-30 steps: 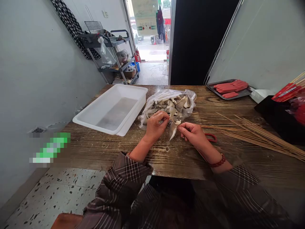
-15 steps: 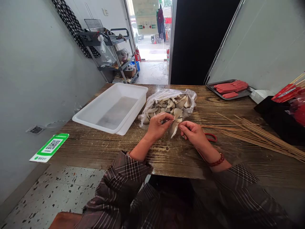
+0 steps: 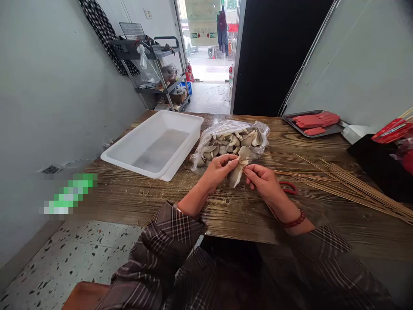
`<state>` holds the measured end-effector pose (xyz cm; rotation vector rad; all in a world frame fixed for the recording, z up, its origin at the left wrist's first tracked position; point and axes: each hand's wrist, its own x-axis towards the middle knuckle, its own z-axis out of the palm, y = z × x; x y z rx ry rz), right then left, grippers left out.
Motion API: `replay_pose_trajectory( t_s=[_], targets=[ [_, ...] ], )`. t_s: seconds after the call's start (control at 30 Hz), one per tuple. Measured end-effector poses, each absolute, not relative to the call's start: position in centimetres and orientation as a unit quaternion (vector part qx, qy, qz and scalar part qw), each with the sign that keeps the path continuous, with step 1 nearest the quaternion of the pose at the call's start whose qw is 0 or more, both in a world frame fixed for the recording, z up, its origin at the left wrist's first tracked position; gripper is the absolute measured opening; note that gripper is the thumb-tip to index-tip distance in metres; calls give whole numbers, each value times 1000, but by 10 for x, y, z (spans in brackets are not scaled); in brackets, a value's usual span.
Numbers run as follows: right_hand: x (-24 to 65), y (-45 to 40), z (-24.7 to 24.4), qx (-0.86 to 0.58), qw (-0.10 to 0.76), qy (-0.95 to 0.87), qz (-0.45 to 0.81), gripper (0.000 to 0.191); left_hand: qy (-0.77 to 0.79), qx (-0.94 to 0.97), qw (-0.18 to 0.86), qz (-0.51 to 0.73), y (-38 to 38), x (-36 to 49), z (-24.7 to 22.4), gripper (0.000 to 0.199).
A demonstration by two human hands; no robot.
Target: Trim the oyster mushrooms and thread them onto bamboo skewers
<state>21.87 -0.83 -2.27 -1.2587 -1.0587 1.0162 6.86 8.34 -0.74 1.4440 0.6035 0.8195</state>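
Observation:
Over the table, in front of the open bag, my left hand [image 3: 222, 170] is closed in a pinch on a pale grey oyster mushroom [image 3: 236, 175], whose cap hangs down. Just right of it my right hand [image 3: 262, 178] has thumb and forefinger pressed together at the mushroom's edge. A thin bamboo skewer [image 3: 271, 210] shows under my right wrist and runs into that hand; its tip is hidden. Behind my hands lies a clear plastic bag [image 3: 222, 127] full of oyster mushrooms [image 3: 222, 148]. Red-handled scissors [image 3: 289, 188] lie beside my right hand, partly covered.
To the left stands a white plastic tub [image 3: 130, 165]. Loose bamboo skewers [image 3: 351, 185] spread over the table's right side. Farther back is a black tray [image 3: 298, 129] of red sticks of food [image 3: 316, 119]. A dark box [image 3: 371, 159] with red-wrapped sticks stands at the right edge.
The view has shifted slightly. Both hands stay at the mushroom, its cap turned a little flatter toward me between my fingers.

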Motion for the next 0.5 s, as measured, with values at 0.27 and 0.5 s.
replay_pose_trajectory(
  t_s=[0.27, 0.5],
  targets=[
    [216, -11, -26, -602, 503, -524, 331, 35, 302, 527, 671, 426, 97, 65, -13, 41],
    [213, -13, -24, -613, 486, -573, 246, 27, 309, 502, 684, 430, 93, 68, -12, 41]
  ],
)
